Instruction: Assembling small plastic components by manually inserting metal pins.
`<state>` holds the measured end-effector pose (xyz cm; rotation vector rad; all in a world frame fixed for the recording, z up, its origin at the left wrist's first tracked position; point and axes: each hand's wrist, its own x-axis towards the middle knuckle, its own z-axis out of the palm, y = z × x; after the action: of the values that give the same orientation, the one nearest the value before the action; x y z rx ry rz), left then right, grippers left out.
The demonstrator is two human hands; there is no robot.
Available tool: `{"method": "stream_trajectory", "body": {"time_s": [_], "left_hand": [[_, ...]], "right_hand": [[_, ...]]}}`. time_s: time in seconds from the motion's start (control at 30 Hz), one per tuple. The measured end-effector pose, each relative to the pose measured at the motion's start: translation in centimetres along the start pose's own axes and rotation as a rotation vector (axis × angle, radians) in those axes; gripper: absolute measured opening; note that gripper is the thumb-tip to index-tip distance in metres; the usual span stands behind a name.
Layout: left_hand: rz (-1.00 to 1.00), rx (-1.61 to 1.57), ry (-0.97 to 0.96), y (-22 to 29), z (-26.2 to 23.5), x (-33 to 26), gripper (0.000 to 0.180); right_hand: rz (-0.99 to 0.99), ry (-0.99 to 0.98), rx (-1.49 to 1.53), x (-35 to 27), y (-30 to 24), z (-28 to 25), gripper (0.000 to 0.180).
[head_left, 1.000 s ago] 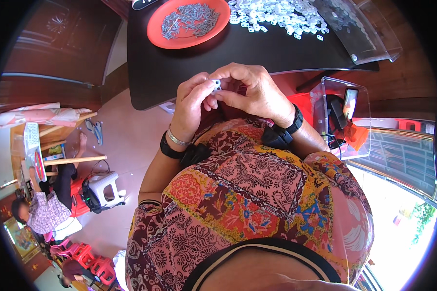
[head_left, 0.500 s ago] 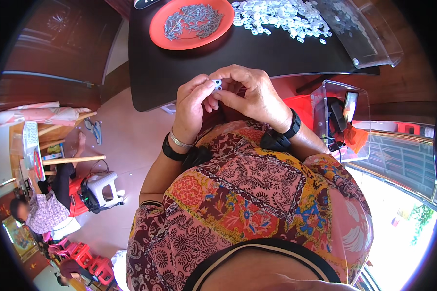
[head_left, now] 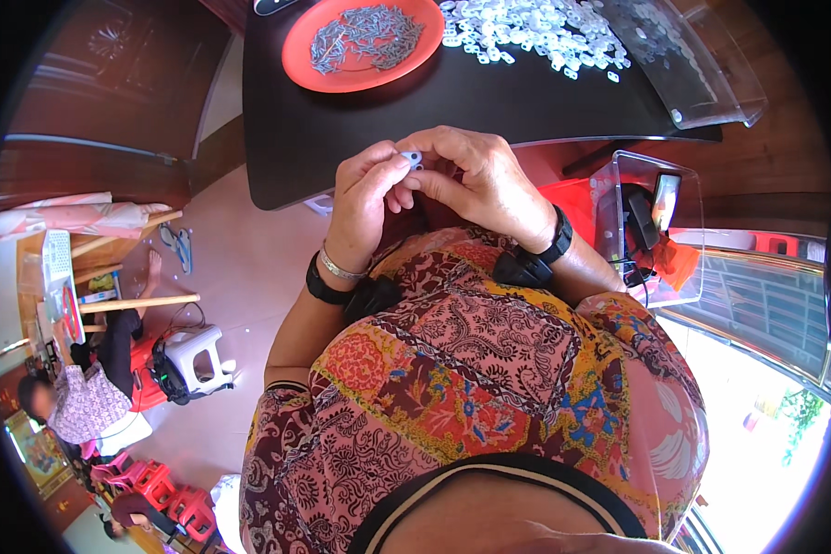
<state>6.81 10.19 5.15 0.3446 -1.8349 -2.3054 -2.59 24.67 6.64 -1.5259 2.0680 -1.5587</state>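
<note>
A small white plastic piece with dark holes (head_left: 413,160) is pinched at the fingertips of my left hand (head_left: 364,192). From the other side my right hand (head_left: 480,180) closes in, its thumb and forefinger at the same piece. Its far side is hidden by the fingers, and I cannot tell whether a screw is in it. Both hands are held just off the near edge of the black table (head_left: 360,129). Grey screws (head_left: 365,42) lie heaped on a red plate (head_left: 297,69), and many similar white plastic pieces (head_left: 540,37) are spread to its right.
A clear plastic tray (head_left: 702,106) rests at the table's right end. Below it, a clear bin (head_left: 656,295) holds a phone, black items and an orange cloth. To the left are a white stool (head_left: 208,365), slippers (head_left: 185,251) and another person (head_left: 92,406) seated.
The white piece has turned slightly between my fingertips. Both hands stay in nearly the same place.
</note>
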Motion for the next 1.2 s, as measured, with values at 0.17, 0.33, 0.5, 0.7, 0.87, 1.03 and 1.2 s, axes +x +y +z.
{"method": "stream_trajectory", "body": {"time_s": [0.17, 0.33, 0.5, 0.7, 0.87, 1.03, 1.2], "left_hand": [[0.000, 0.027, -0.031, 0.02, -0.21, 0.15, 0.022], [-0.012, 0.023, -0.018, 0.07, -0.14, 0.08, 0.023], [-0.009, 0.009, -0.018, -0.08, -0.23, 0.08, 0.024], [-0.004, 0.000, -0.013, -0.12, -0.23, 0.11, 0.024], [0.023, -0.013, -0.020, -0.48, -0.37, 0.17, 0.024], [0.016, -0.013, -0.013, -0.35, -0.25, 0.17, 0.023], [0.018, -0.017, -0.020, -0.48, -0.33, 0.18, 0.023]], "right_hand": [[0.031, -0.003, 0.046, -0.04, -0.03, -0.02, 0.024], [-0.010, 0.029, 0.043, -0.06, 0.24, 0.23, 0.025], [-0.046, 0.054, -0.043, 0.12, 0.14, 0.24, 0.024], [-0.025, 0.059, -0.045, 0.14, 0.06, 0.28, 0.024], [-0.053, 0.067, -0.037, 0.24, 0.16, 0.47, 0.024], [-0.031, 0.054, -0.024, 0.19, 0.05, 0.31, 0.024], [-0.011, 0.037, -0.025, 0.20, -0.20, 0.23, 0.025]]}}
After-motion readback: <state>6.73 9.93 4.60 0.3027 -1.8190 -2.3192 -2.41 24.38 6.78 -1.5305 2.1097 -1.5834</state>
